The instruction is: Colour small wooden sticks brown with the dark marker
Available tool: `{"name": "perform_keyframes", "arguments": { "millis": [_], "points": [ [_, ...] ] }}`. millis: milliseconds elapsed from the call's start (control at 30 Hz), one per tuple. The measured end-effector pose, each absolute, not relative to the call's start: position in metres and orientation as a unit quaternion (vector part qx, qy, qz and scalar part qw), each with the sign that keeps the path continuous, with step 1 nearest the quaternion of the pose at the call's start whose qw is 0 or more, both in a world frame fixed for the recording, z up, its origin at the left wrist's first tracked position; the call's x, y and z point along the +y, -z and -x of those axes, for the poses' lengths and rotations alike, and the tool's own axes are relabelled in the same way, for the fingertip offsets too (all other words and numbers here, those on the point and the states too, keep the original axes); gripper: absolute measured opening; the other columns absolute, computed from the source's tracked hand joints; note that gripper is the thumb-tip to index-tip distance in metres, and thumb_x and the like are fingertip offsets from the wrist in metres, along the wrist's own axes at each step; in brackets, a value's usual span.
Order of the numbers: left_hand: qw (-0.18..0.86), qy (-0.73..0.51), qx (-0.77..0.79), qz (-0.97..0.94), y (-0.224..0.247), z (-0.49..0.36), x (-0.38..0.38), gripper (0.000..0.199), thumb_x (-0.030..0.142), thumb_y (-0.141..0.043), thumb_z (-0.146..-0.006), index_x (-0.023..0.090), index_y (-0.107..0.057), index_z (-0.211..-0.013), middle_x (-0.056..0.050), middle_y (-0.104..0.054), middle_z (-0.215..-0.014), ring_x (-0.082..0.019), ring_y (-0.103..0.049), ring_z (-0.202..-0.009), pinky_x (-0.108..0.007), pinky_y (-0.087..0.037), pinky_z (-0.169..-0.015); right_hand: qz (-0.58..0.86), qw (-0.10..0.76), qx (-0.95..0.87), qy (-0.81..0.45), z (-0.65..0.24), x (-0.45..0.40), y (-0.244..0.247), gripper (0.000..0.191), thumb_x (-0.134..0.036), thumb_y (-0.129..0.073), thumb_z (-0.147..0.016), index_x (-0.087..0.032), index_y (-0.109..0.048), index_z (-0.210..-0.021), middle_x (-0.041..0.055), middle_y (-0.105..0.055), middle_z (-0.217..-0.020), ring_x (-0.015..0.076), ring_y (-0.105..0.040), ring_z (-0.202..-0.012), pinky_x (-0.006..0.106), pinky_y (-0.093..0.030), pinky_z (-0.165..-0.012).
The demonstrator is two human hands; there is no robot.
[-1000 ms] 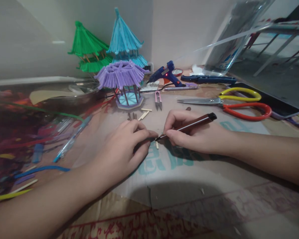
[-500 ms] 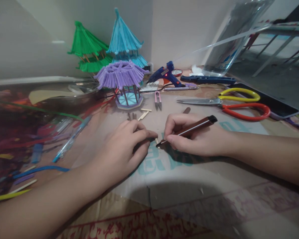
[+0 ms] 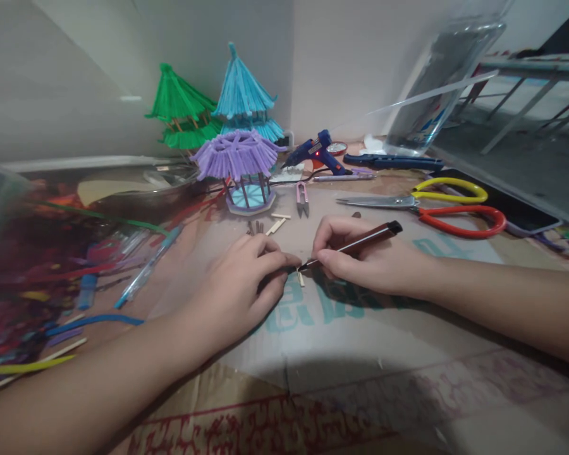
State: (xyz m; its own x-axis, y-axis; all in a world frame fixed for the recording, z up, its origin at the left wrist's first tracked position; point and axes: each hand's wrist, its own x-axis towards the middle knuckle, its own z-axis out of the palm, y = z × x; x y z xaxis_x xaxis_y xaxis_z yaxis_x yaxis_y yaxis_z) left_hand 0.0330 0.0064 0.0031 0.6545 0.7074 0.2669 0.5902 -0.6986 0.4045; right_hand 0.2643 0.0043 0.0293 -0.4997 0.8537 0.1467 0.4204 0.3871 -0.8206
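Observation:
My right hand (image 3: pixel 355 249) is closed around a brown marker (image 3: pixel 372 237), its dark tip low and touching a short pale wooden stick (image 3: pixel 301 278). Facing it, my left hand (image 3: pixel 258 265) rests on the plastic sheet with fingers bent together. Its index fingertip presses the upper end of that stick against the sheet. Just beyond my left hand lie several short sticks, some dark brown (image 3: pixel 255 227) and some pale (image 3: pixel 275 227). A small pavilion model (image 3: pixel 237 158) with a purple fuzzy roof stands behind them.
Blue (image 3: pixel 244 88) and green (image 3: pixel 183 98) roofed models stand at the back. A lit glue gun (image 3: pixel 315 151), pink thread snips (image 3: pixel 302 199), a utility knife (image 3: pixel 393 162), scissors (image 3: pixel 455 205) and a phone (image 3: pixel 507 202) lie beyond my right hand. Craft strips and a pen (image 3: pixel 146 268) lie left.
The marker tip has shifted from the lower part of the short stick up to its end beside my left fingertip. The view has tilted slightly, so the background sits lower.

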Motion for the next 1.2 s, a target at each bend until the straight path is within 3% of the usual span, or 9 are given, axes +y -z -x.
{"name": "perform_keyframes", "arguments": {
  "millis": [1000,1200],
  "points": [
    [0.151,-0.224,0.354,-0.895,-0.0006,-0.0321,0.0071,0.021,0.019,-0.052,-0.098,0.023,-0.070,-0.108,-0.005,-0.061,-0.104,-0.023,-0.056,-0.100,-0.040,-0.046,-0.085,0.405,0.292,-0.777,-0.384,-0.2645,0.0033,-0.0288,0.007,-0.017,-0.057,-0.085,-0.019,-0.054,-0.080,-0.0034,-0.058,-0.065,0.0092,-0.051,-0.057,0.022,-0.038,-0.051],
    [0.148,-0.226,0.355,-0.895,-0.0003,-0.0324,0.0070,0.020,0.019,-0.053,-0.097,0.022,-0.070,-0.107,-0.005,-0.062,-0.103,-0.024,-0.056,-0.100,-0.040,-0.046,-0.085,0.346,0.292,-0.790,-0.414,-0.2666,0.0033,-0.0267,0.009,-0.019,-0.058,-0.087,-0.019,-0.053,-0.080,-0.0033,-0.059,-0.063,0.0091,-0.052,-0.055,0.022,-0.039,-0.051]
  ]
}}
